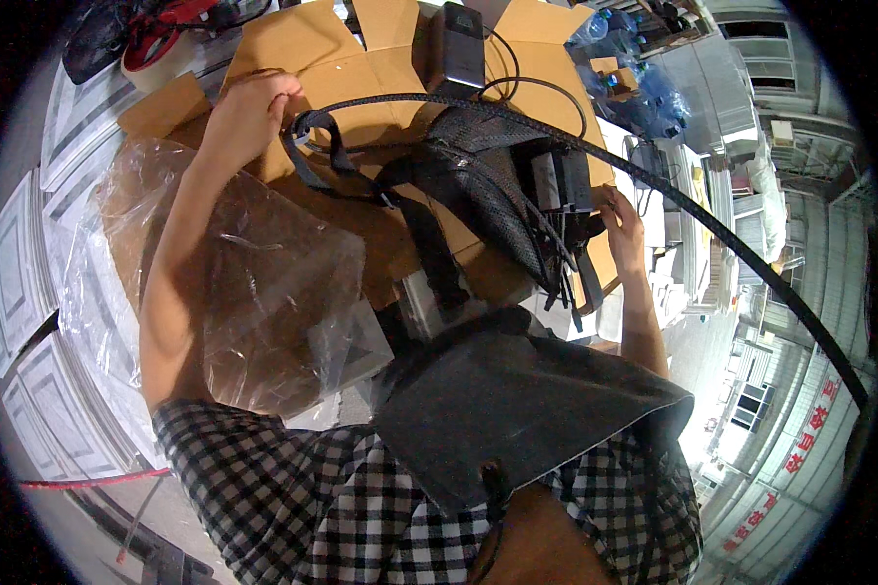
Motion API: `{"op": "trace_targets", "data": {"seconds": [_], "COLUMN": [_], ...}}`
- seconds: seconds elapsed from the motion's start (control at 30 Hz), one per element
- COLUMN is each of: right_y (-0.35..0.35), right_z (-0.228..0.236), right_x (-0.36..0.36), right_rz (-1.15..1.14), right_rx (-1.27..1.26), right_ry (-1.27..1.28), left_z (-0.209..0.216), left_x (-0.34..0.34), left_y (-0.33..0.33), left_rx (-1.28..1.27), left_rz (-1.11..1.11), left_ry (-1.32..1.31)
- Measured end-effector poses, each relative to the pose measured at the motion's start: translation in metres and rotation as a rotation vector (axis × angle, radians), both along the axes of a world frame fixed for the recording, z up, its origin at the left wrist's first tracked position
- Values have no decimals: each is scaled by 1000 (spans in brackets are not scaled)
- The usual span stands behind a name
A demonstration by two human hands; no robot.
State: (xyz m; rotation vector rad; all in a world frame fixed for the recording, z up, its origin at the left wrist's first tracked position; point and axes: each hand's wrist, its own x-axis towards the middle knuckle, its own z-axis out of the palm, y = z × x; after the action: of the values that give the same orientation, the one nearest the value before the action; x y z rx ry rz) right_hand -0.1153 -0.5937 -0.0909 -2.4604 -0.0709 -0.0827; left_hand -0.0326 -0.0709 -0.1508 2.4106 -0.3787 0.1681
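A black mesh harness (483, 185) with dangling straps and thin cables lies in front of me, over an opened cardboard box. My left hand (259, 107) is raised at its left side, fingers closed on the end of a black strap (334, 146). A black boxy unit (563, 182) sits on the harness's right part. Beside this unit is my right hand (624, 229), its fingers curled in against the harness edge; what they grip is hidden. A black braided cable (673, 195) arches over the harness and off to the right.
Brown cardboard flaps (385, 73) stand behind the harness, with a black power brick (456, 51) against them. Crumpled clear plastic (254, 283) spreads under my left forearm. Tape rolls (156, 58) lie far left, blue-tinted plastic bottles (644, 93) far right. White panels (15, 273) flank the left.
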Motion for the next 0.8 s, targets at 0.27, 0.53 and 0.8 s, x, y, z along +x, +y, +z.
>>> {"op": "trace_targets", "data": {"seconds": [0.27,0.53,0.8], "right_y": [-8,14,-16], "right_z": [-5,9,-24], "right_x": [3,6,23], "right_rz": [78,-45,3], "right_rx": [-41,10,-7], "right_ry": [19,119,-62], "left_z": [1,-9,-1], "left_x": [2,5,0], "left_y": [-1,3,0], "left_rx": [14,-61,-65], "left_rz": [-2,-46,16], "left_ry": [-61,-88,118]}}
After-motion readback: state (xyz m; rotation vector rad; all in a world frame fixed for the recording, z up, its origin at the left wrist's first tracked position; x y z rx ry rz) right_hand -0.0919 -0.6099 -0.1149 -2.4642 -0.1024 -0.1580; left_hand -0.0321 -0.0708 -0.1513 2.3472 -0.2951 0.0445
